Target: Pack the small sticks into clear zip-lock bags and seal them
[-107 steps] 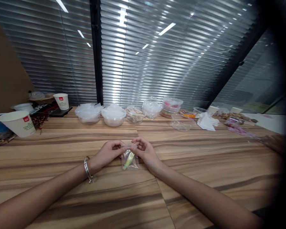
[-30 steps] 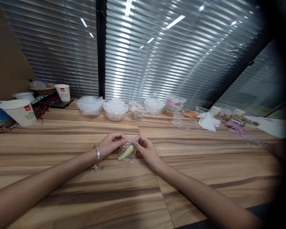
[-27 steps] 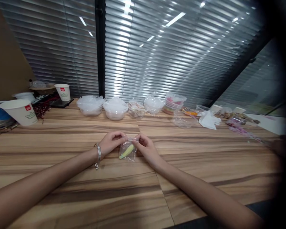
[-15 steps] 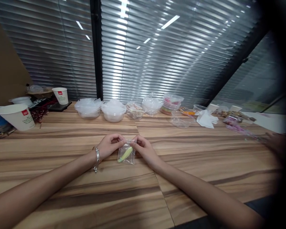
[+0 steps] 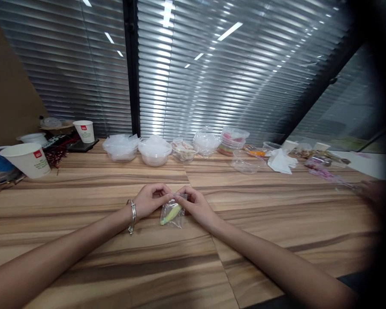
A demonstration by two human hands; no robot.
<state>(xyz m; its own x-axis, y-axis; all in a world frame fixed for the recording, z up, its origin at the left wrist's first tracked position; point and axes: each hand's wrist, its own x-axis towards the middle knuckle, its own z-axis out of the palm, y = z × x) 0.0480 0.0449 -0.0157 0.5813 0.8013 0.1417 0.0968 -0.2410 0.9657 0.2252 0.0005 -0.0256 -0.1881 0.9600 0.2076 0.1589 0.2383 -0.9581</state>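
Observation:
A small clear plastic bag [image 5: 172, 214] with a yellow-green piece inside lies on the wooden table [image 5: 193, 253] in front of me. My left hand [image 5: 151, 201] pinches the bag's top edge from the left; a silver bangle sits on that wrist. My right hand [image 5: 194, 205] pinches the same top edge from the right. The fingertips of both hands almost meet over the bag's mouth.
A row of clear plastic bowls [image 5: 154, 151] and lidded tubs [image 5: 233, 139] stands along the far edge by the blinds. White paper cups [image 5: 28, 160] and dark clutter sit at the left. White paper pieces [image 5: 280, 161] and small bags lie at the right, where another person's hand [image 5: 369, 191] shows dimly.
My fingertips have drawn closer together along the bag's top edge. The bag has stayed on the table in nearly the same spot; the view has shifted slightly.

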